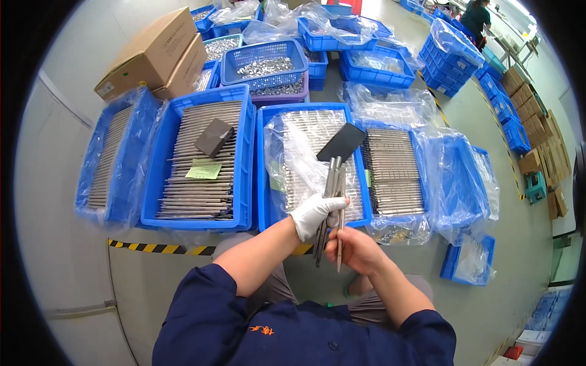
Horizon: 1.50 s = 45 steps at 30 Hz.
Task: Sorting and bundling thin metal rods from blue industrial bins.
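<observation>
Rods in hand: a small bundle of slender, grey metal rods (331, 183), with one slim, lighter metal rod (340, 250) at its right side, held out in front of the body over the near edge of the middle crate.
Progress: the handling of this bundle looks under way, since both hands are engaged; how many rods are finished cannot be told.
Rods remaining in crates: plenty. Close rows of silvery rods under clear plastic (314, 122) lie in the middle blue plastic crate (261, 183); long grey metal rods (198, 131) fill the blue crate to its left, and dark-ended metal rods (394, 177) the one to its right. Which rows are done and which are waiting is not shown.
Left hand: the hand in a white fabric glove (314, 213) is wrapped around the bundle's middle, back of the hand mostly upward, thumb reaching across toward the right.
Right hand: the bare hand (360, 249) sits lower and to the right, finger and thumb closed on the lighter rod below the glove.
Arms: both elbows are bent, forearms angling inward from navy sleeves to meet ahead of the lap.
Rod tilt: upper ends point away from the body, lower ends toward the lap.
</observation>
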Available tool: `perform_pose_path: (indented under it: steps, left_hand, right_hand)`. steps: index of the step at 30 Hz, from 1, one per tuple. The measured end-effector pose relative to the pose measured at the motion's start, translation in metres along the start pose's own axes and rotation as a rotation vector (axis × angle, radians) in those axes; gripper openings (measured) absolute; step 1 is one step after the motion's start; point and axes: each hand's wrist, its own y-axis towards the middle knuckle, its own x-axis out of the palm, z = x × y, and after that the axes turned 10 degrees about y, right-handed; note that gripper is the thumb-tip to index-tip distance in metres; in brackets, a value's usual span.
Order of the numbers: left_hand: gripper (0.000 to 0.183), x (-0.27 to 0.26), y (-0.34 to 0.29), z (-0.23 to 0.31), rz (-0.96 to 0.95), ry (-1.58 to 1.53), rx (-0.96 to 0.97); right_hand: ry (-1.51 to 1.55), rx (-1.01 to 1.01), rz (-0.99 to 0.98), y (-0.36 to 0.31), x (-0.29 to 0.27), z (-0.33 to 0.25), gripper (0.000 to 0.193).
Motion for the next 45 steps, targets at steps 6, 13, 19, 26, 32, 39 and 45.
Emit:
perform_pose_path:
  steps: [6, 13, 19, 26, 32, 39, 45]
  left_hand:
    - [0.01, -0.036, 0.006, 0.029, -0.036, -0.482, 0.169]
    - [0.01, -0.052, -0.006, 0.042, 0.001, -0.679, 0.387]
    - [0.019, -0.029, 0.0, 0.035, 0.039, -0.762, 0.414]
    - [0.017, -0.011, -0.007, 0.016, 0.216, -0.505, 0.47]
    - [0.016, -0.007, -0.014, 0.009, 0.231, -0.386, 0.501]
    - [0.01, 0.027, -0.012, -0.004, 0.232, -0.272, 0.481]
    - [0.009, 0.034, -0.005, -0.024, 0.175, -0.12, 0.435]
  right_hand:
    - [-0.152, 0.268, -0.157, -0.008, 0.0, 0.013, 0.014]
    - [-0.114, -0.021, 0.132, 0.009, -0.02, -0.003, 0.013]
    - [0.293, -0.237, 0.207, 0.031, -0.026, 0.006, 0.01]
    - [0.571, -0.32, 0.27, 0.054, 0.002, 0.004, 0.015]
    - [0.522, -0.302, 0.304, 0.063, -0.01, 0.012, 0.018]
    - [0.543, -0.339, 0.327, 0.054, 0.005, 0.0, 0.032]
    - [0.576, -0.305, 0.295, 0.055, -0.02, 0.015, 0.031]
